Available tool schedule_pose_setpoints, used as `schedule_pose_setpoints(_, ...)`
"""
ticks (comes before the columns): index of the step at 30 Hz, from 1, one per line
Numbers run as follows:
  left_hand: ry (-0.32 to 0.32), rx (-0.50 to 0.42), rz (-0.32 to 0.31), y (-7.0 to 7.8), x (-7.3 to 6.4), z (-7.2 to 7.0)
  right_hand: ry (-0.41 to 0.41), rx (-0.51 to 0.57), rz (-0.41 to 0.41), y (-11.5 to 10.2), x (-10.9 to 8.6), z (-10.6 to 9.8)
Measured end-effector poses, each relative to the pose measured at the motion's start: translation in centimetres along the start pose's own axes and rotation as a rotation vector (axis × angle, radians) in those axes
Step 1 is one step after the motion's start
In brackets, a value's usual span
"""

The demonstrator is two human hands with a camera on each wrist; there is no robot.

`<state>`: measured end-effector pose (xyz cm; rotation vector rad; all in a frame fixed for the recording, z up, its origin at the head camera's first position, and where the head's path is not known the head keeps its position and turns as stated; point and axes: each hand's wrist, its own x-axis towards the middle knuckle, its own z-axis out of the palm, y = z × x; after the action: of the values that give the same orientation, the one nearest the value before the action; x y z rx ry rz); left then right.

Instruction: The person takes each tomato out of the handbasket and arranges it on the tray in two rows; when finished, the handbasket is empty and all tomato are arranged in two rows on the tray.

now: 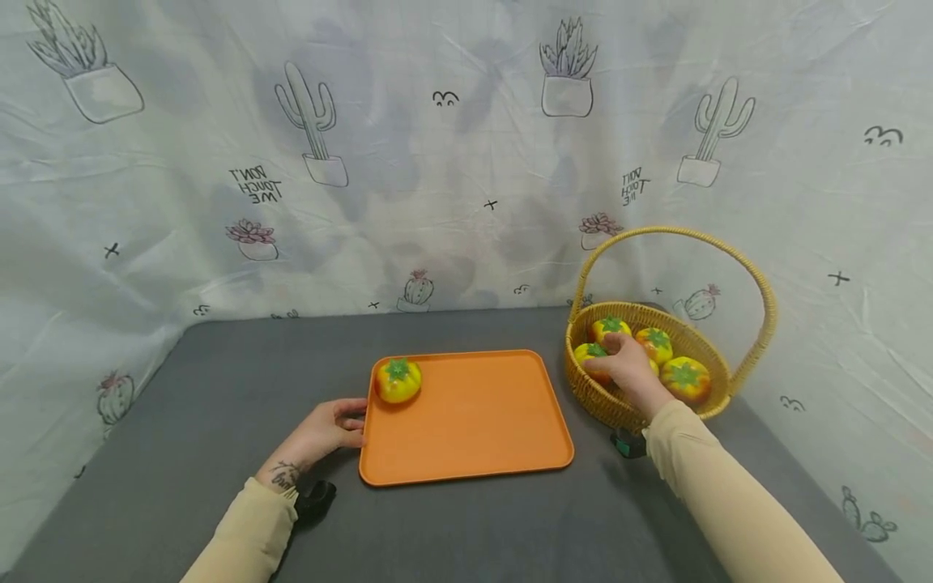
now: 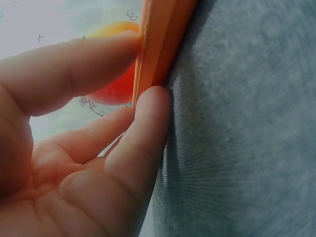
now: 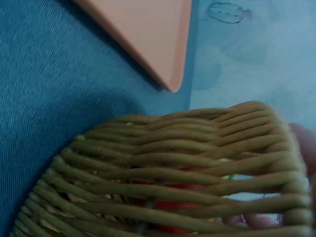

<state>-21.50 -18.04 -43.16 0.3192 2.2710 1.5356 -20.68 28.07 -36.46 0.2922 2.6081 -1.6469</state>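
My left hand (image 1: 324, 429) is at the left edge of an orange tray (image 1: 474, 421), its thumb and fingertips touching the rim apart from each other, as the left wrist view shows up close. A yellow-and-red persimmon (image 1: 398, 382) with a green top sits in the tray's far left corner. My right hand (image 1: 632, 371) reaches into a wicker basket (image 1: 594, 398), thumb and fingers around the right side of a persimmon (image 1: 587, 353). Whether they grip it is unclear; the basket wall (image 3: 187, 173) hides most of that hand in the right wrist view.
Several more persimmons (image 1: 685, 379) lie in the basket, under its tall arched handle (image 1: 765, 308). The grey tabletop (image 1: 466, 534) ends at a white cloth backdrop (image 1: 437, 202) with cactus drawings. Dark wrist straps (image 1: 315, 500) show beside both cuffs.
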Motion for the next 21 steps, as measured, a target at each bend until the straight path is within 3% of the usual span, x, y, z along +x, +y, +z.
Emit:
schedule_pose_setpoints(6,0.004,-0.007,0.000,-0.1,0.0,0.1,-0.013,-0.151,0.052,0.7,0.9,0.1)
schedule_pose_setpoints(13,0.005,-0.015,-0.001,0.0,0.1,0.1,0.038,-0.296,0.112,1.1,1.9,0.5)
schedule_pose_setpoints(17,0.005,-0.012,-0.013,0.0,0.1,0.0,0.059,-0.258,0.138,0.7,1.5,0.5)
schedule_pose_setpoints(21,-0.002,-0.012,-0.021,0.1,0.1,0.0,0.134,-0.122,0.092,-0.4,1.0,0.4)
